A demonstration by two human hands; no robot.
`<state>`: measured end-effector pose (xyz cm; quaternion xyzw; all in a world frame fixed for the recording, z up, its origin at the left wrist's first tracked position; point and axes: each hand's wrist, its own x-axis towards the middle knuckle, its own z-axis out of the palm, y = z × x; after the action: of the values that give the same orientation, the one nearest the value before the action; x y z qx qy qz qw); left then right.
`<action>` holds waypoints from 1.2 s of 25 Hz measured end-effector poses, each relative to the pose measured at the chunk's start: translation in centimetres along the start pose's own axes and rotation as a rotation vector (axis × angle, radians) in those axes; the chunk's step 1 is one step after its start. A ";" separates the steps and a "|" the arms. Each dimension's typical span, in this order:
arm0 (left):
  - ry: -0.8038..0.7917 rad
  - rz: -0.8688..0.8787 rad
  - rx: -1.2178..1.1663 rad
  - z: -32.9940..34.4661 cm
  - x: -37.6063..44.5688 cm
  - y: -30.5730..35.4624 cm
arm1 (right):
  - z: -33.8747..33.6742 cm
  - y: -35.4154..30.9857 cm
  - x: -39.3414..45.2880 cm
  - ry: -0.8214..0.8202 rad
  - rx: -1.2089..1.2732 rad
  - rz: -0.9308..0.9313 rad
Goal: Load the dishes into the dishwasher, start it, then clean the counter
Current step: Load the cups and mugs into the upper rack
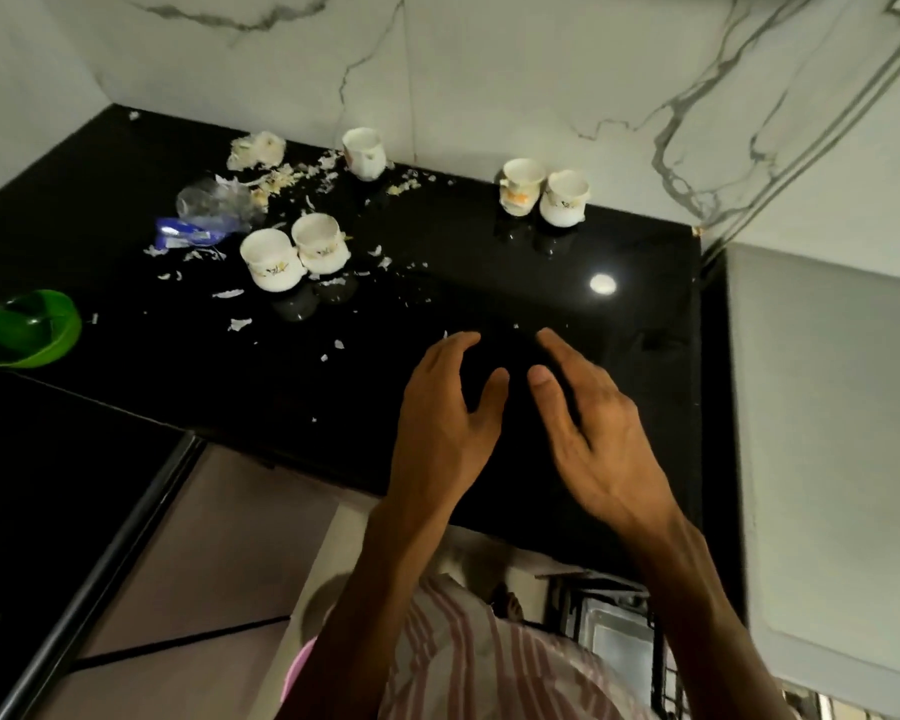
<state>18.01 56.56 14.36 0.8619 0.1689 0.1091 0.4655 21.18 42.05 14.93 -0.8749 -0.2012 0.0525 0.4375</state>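
While both hands [515, 423] hover empty (fingers relaxed), 5 cups [271, 262] on counter [489, 252], bowl [27, 330] edge-cropped

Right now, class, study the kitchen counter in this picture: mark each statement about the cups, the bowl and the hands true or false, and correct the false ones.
1. Five white cups stand on the black counter. True.
2. The left hand holds a cup. False: both it and the right hand are open and empty, above the counter.
3. The green bowl sits at the counter's left end. True.
4. The cup by the wall stands alone. True: the other four stand in pairs.
5. The counter is wiped clean. False: pale food scraps and a plastic wrapper litter its left part.
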 end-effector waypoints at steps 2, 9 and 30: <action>0.049 -0.033 -0.007 0.2 0.9 0.2 | -0.2 0.2 1.5 -0.058 -0.012 -0.034; 0.202 -0.169 -0.040 0.7 2.1 -0.6 | 0.6 1.6 5.6 -0.220 -0.012 -0.122; 0.360 -0.213 -0.024 -9.3 17.1 -14.3 | 18.0 -5.7 23.7 -0.150 -0.039 -0.214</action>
<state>27.83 77.69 7.91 0.8000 0.3382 0.2137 0.4471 36.22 67.92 10.45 -0.8504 -0.3266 0.0670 0.4071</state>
